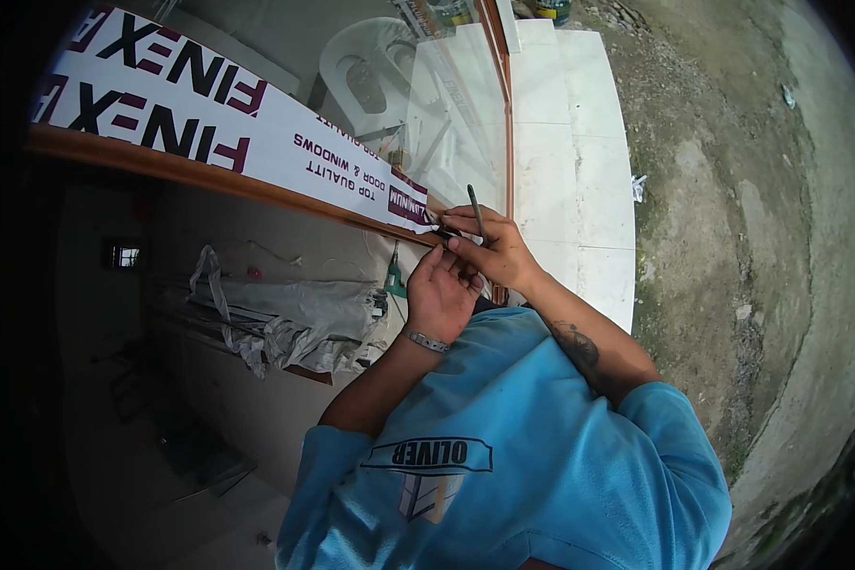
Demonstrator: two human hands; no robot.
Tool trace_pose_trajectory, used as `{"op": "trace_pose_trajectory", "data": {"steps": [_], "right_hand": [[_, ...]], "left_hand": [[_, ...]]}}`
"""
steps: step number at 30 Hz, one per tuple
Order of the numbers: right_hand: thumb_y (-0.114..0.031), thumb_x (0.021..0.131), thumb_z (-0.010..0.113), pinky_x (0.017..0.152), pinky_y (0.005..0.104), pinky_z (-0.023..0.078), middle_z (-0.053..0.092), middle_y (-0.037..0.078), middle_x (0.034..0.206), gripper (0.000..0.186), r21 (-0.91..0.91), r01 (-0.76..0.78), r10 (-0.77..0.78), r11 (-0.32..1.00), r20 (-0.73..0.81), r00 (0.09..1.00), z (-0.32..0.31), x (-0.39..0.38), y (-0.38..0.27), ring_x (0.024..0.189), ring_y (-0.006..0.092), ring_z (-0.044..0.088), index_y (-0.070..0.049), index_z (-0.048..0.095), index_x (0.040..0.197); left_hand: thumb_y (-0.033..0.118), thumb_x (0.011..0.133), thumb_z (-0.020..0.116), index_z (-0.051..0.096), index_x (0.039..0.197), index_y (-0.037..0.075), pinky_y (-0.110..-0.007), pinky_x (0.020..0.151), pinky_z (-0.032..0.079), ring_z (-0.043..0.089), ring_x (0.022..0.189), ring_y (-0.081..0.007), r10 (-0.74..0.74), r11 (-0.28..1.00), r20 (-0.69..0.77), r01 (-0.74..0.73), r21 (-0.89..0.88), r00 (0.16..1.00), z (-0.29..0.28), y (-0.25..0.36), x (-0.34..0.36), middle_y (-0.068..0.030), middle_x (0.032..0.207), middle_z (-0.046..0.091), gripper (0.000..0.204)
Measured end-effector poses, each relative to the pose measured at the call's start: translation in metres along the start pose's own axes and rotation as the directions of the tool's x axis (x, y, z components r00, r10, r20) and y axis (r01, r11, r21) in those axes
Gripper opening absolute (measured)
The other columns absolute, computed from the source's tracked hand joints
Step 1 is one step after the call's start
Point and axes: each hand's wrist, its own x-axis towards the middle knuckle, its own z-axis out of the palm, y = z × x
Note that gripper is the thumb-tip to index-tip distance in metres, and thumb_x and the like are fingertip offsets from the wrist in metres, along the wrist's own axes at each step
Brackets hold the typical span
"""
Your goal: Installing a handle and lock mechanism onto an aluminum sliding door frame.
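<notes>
While the head view looks down, the right hand (499, 255) grasps a slender dark tool (475, 202), which juts up between its fingers at the near end of the printed white film (304, 152) on a brown frame (256, 191). The left hand (444, 296) sits just beside it, palm up and fingers curled; whether it pinches anything, I cannot tell. A green tool (395, 275) and a grey-wrapped bundle (304, 318) lie beyond, left of that wrist.
</notes>
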Motion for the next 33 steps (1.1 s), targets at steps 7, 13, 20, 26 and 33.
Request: {"op": "trace_pose_trajectory", "data": {"steps": [7,13,20,26,33], "right_hand": [[-0.005,0.086,0.066,0.082,0.0296,0.051,0.065,0.013,0.109,0.024,-0.230,0.078,-0.067,0.970,0.055,0.996,-0.008,0.009,-0.005,0.098,0.0211,0.063,-0.001,0.068,0.110],[-0.006,0.079,0.072,0.070,0.0301,0.050,0.065,0.012,0.090,0.026,-0.161,0.033,-0.032,0.986,0.005,0.999,-0.005,0.016,-0.022,0.079,0.0214,0.063,0.001,0.069,0.104],[-0.012,0.074,0.080,0.058,0.0268,0.047,0.065,0.007,0.087,0.038,-0.293,0.093,-0.072,0.951,0.081,0.994,0.003,0.032,-0.061,0.077,0.0141,0.061,-0.003,0.067,0.109],[-0.015,0.080,0.077,0.056,0.0251,0.046,0.063,0.003,0.081,0.035,-0.103,-0.124,0.108,0.987,-0.147,0.983,0.014,0.043,-0.077,0.070,0.0074,0.057,-0.001,0.065,0.110],[-0.019,0.089,0.065,0.052,0.0304,0.043,0.058,0.005,0.065,0.021,-0.186,-0.152,0.152,0.971,-0.017,0.988,0.004,0.065,-0.074,0.056,0.0120,0.055,0.002,0.064,0.090]], "left_hand": [[0.034,0.096,0.048,0.056,0.112,0.008,-0.032,0.089,0.042,0.052,0.105,-0.0147,-0.021,0.987,-0.044,0.013,-0.159,0.999,0.018,-0.008,0.006,-0.0035,0.113,0.055,0.032],[0.026,0.097,0.049,0.056,0.114,0.009,-0.034,0.091,0.042,0.054,0.104,-0.0153,-0.010,0.939,0.170,0.068,-0.338,0.985,-0.003,-0.007,0.016,-0.0051,0.112,0.058,0.025],[0.014,0.096,0.047,0.055,0.116,0.004,-0.033,0.078,0.047,0.058,0.095,-0.0183,0.053,0.960,0.000,-0.051,-0.276,0.999,0.038,-0.002,0.003,-0.0078,0.110,0.060,0.024],[0.010,0.093,0.047,0.053,0.116,0.001,-0.034,0.077,0.048,0.056,0.091,-0.0205,0.057,0.918,0.214,0.033,-0.396,0.975,0.008,-0.003,0.013,-0.0115,0.101,0.059,0.025],[0.009,0.090,0.049,0.055,0.107,-0.002,-0.034,0.078,0.046,0.054,0.089,-0.0211,0.009,0.904,0.219,0.085,-0.418,0.976,0.002,0.000,0.015,-0.0100,0.096,0.058,0.021]]}}
